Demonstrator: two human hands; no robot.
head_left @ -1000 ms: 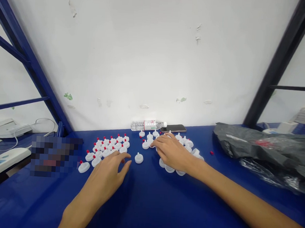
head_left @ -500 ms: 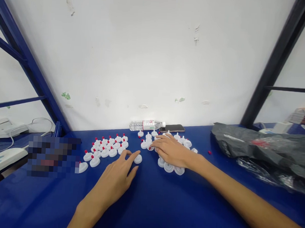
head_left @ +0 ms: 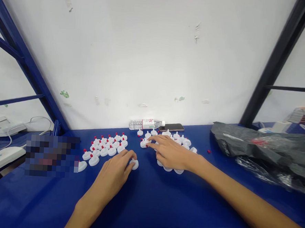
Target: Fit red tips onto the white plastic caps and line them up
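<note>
My left hand [head_left: 115, 172] rests on the blue table [head_left: 147, 203], its fingers curled round a single white cap [head_left: 134, 164] that it pinches at the fingertips. To its left lies a group of white caps with red tips [head_left: 106, 147], set in rows. My right hand [head_left: 169, 153] lies flat over a loose cluster of plain white caps [head_left: 178, 140], fingers stretched out. Its forefinger touches a small red piece [head_left: 146, 146] beside a cap. Some caps are hidden under the palm.
A clear water bottle [head_left: 145, 124] and a dark phone [head_left: 171, 127] lie against the white wall. A black plastic bag [head_left: 264, 148] covers the table's right side. One red piece [head_left: 208, 152] sits alone near it. Blue and black rack posts stand at either side.
My left hand has slid right and forward and closed its fingers on the lone white cap, drawing it slightly nearer. My right hand has shifted a little left over its cluster.
</note>
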